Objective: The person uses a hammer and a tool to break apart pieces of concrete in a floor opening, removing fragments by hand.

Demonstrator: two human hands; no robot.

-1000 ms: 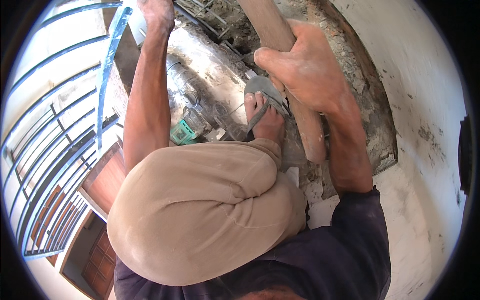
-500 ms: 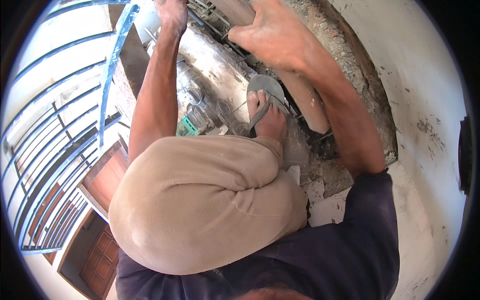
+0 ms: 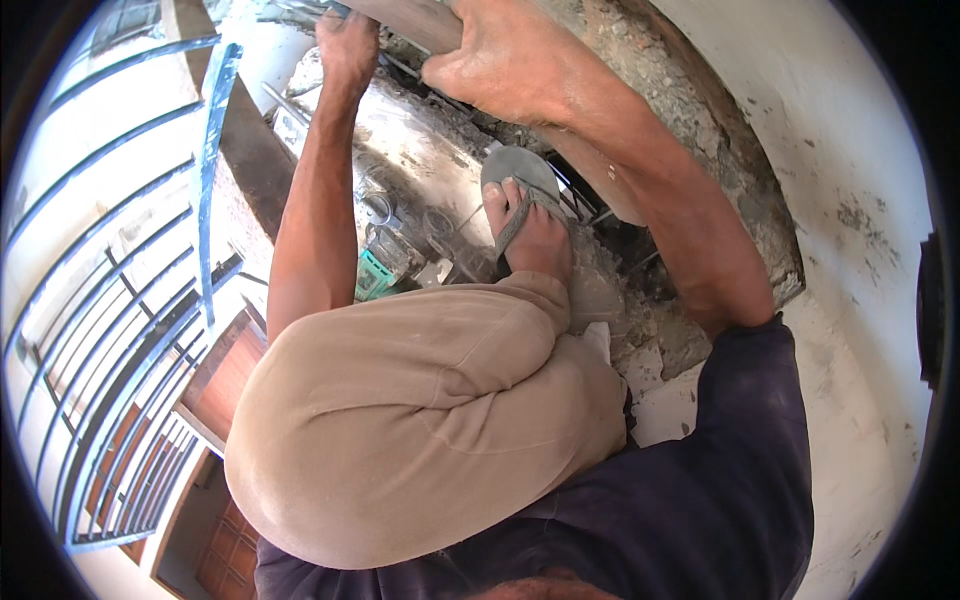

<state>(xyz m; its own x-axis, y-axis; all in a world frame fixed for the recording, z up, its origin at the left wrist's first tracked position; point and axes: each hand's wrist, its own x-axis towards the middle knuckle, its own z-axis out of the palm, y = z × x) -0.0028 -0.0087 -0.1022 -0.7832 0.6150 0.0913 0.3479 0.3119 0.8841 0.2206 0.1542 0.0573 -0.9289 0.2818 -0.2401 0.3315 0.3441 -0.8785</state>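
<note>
My right hand [image 3: 505, 60] is closed over a wooden plank [image 3: 418, 20], its thumb pointing left across the near side. The plank runs from the top edge under my hand and forearm, and its lower end [image 3: 600, 180] shows beside my sandalled foot [image 3: 535, 230]. My left hand [image 3: 348, 50], at the top of the view, is closed with its fingers curled away from me. A bit of blue shows at its fingertips, but what it holds is mostly cut off by the frame edge. Below the plank lies a dark gap with thin metal rods [image 3: 585, 200].
Left of my foot, a teal-and-grey tool or case [image 3: 378, 272] lies among clear round items [image 3: 440, 225]. A blue metal grille [image 3: 205, 190] stands at left, with a wooden post [image 3: 250, 150] beside it. Broken masonry [image 3: 680, 90] borders the white wall [image 3: 850, 200] at right.
The plank and my right hand have shifted up and left, uncovering more of the gap and rods. My left hand sits slightly lower in view, with blue now showing at its fingers.
</note>
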